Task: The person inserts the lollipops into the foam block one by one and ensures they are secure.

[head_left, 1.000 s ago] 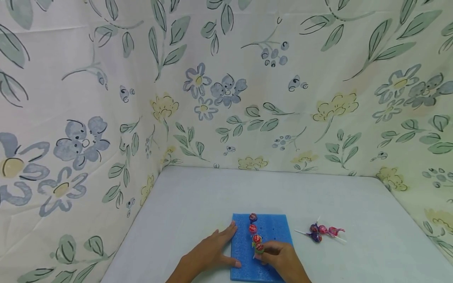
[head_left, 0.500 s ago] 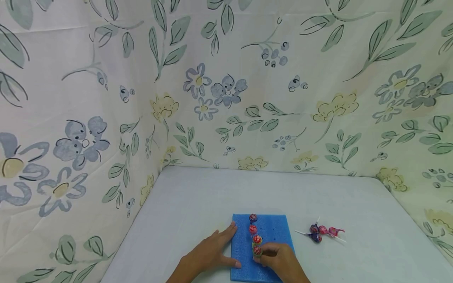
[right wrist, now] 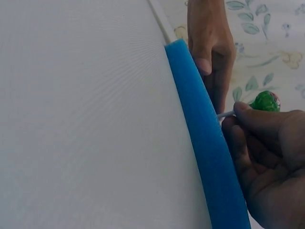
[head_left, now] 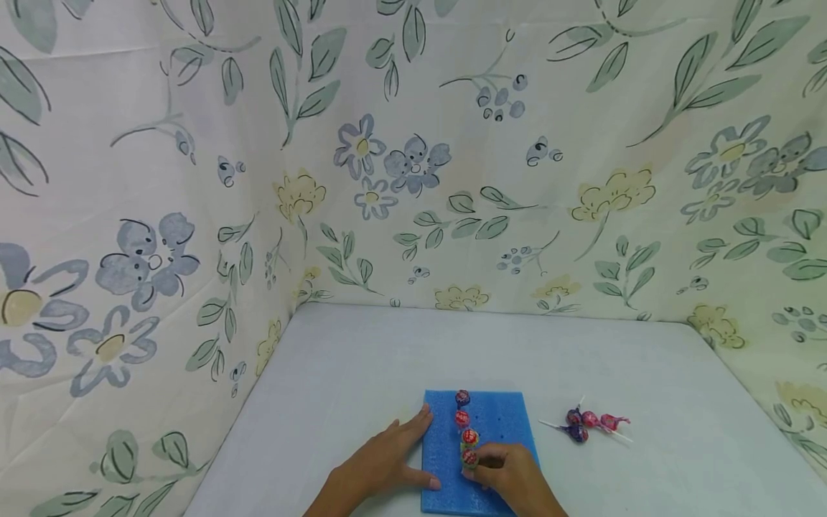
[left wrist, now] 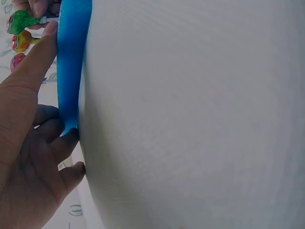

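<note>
A blue foam block [head_left: 500, 413] lies on the white table. Several wrapped lollipops stand in a row on it: a dark one [head_left: 462, 397] at the far end, then a pink-red one [head_left: 461, 418], then a yellow one [head_left: 469, 436]. Nearest me is a green-wrapped lollipop [right wrist: 265, 101], whose white stick [right wrist: 225, 114] my right hand [head_left: 512, 472] pinches between thumb and fingers. The stick's lower end meets the foam; how deep it sits cannot be seen. My left hand [head_left: 388, 454] rests along the block's left edge, fingers spread, thumb on the top face.
Right of the block, several loose lollipops lie in a cluster on the table, among them a purple one [head_left: 577, 433] and a pink one [head_left: 609, 422]. Small holes dot the foam's top. Floral cloth [head_left: 491, 237] hangs behind and at both sides.
The green-wrapped lollipop has shifted slightly left and down in the head view, with the right hand following, and stands closer in line with the row. The left hand has stayed put.
</note>
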The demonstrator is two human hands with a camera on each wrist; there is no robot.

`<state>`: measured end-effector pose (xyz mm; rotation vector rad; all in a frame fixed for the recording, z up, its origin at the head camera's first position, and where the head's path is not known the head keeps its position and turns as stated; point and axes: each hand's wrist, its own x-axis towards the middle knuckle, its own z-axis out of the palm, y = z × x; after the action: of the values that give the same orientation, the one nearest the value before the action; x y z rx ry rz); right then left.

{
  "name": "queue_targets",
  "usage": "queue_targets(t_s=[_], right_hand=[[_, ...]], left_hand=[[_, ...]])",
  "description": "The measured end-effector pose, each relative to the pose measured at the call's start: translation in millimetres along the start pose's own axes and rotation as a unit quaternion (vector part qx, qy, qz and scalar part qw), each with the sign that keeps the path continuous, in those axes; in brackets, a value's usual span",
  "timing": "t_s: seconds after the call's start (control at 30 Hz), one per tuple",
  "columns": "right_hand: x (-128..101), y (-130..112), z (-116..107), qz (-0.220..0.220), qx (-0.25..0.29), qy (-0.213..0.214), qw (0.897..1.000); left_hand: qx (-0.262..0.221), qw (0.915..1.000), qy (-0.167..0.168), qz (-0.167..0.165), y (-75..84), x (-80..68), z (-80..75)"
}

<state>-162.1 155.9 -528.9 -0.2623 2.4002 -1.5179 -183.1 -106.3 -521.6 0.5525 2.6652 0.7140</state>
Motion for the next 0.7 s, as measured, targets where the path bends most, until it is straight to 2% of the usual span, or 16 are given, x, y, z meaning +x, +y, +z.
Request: queue_targets(t_s=[0.17,0.4,0.7], right_hand=[[0,0,-2,0.001,0.005,-0.007,1.000],[0,6,-7,0.026,0.021,-0.019,0.999],[-8,13,-24,0.006,0.073,-0.018,0.997]], left_hand=[[0.000,1.0000,-0.001,-0.007,0.8,0.0,0.3],[-0.001,1.0000,-0.004,-0.005,2.5,-0.5,-2.1],[0.003,0.9999,-0.003,-0.014,3.7,-0.7,-2.0]])
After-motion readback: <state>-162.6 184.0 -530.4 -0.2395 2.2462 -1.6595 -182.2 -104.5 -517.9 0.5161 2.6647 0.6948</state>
